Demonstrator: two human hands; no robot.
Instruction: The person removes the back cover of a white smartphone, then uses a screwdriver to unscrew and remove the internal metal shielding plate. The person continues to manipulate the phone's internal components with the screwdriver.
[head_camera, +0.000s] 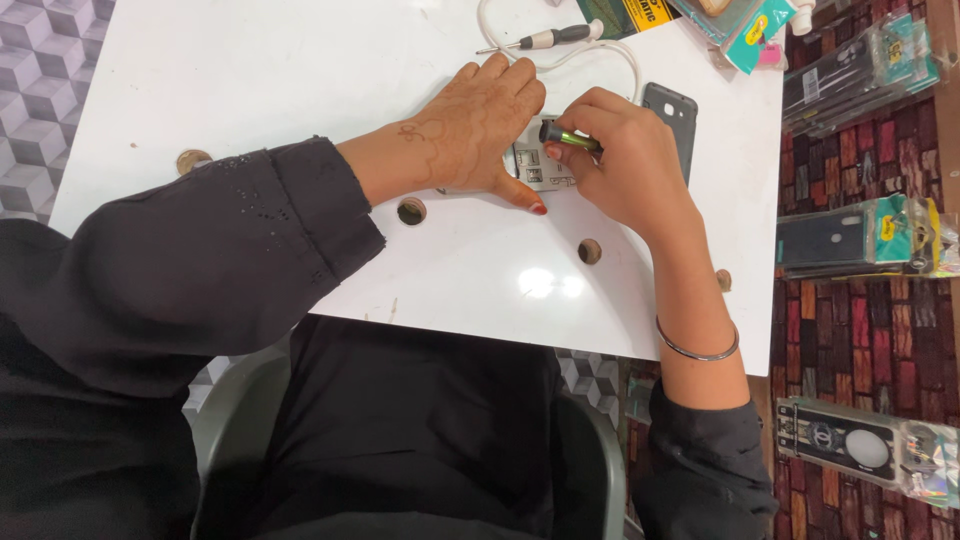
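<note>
My left hand (470, 130) lies flat on the white table (250, 80) and presses down on an opened phone (540, 168), whose grey inner frame shows between my hands. My right hand (625, 165) is closed around a small screwdriver with a green and black handle (570, 137), its tip pointing down onto the phone. A dark phone back cover (675, 112) lies just right of my right hand.
A second screwdriver with a black and white handle (545, 39) and a white cable (615, 50) lie at the far table edge. Round holes (411, 211) dot the tabletop. Packaged phone cases (860, 235) lie on the patterned floor at right.
</note>
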